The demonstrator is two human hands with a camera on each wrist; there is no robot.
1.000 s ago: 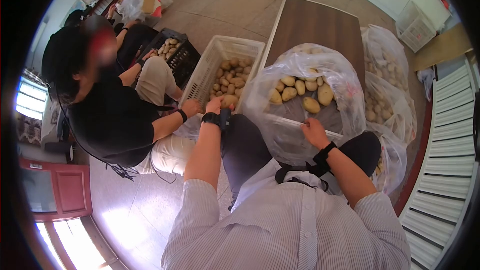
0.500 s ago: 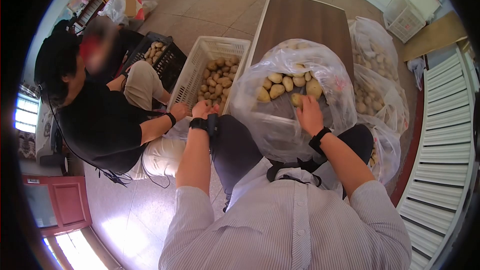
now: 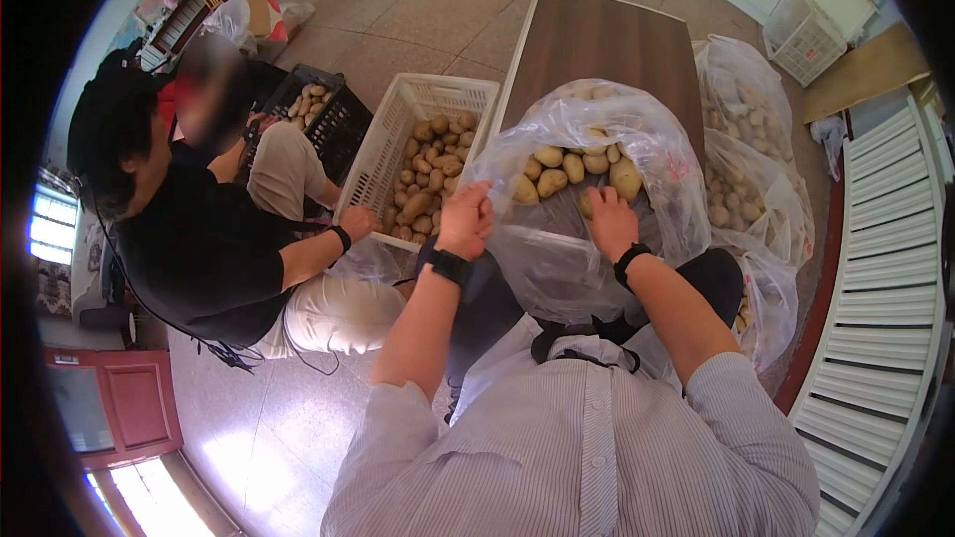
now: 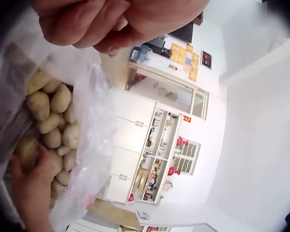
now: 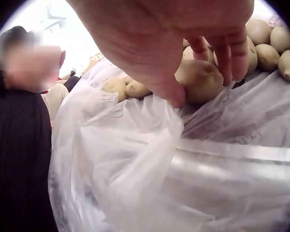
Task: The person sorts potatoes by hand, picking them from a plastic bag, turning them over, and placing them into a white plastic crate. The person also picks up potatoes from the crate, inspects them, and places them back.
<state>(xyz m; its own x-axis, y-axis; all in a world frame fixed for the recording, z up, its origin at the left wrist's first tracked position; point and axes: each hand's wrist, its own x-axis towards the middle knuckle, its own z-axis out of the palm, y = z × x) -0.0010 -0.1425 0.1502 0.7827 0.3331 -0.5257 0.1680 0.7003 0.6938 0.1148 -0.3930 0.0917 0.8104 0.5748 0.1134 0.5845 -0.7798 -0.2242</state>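
Surface (image 3: 612, 50): brown, partly hidden under bag (image 3: 686, 194)
Potato (image 5: 200, 81): inside bag, partly covered by fingers
Right hand (image 3: 615, 226): reaching into bag, gripping potato
Left hand (image 3: 466, 222): cut off in left wrist view; raised, fingers curled closed

The brown surface (image 3: 617, 50) has a wood pattern and a pale edge. On its near part lies an open clear bag (image 3: 657, 129) with potatoes (image 3: 625, 179). On the floor (image 3: 428, 0) stand a white crate (image 3: 396, 99) and a black crate (image 3: 350, 124).

No text is readable; the red print (image 3: 677, 168) on the bag (image 3: 690, 214) is blurred.
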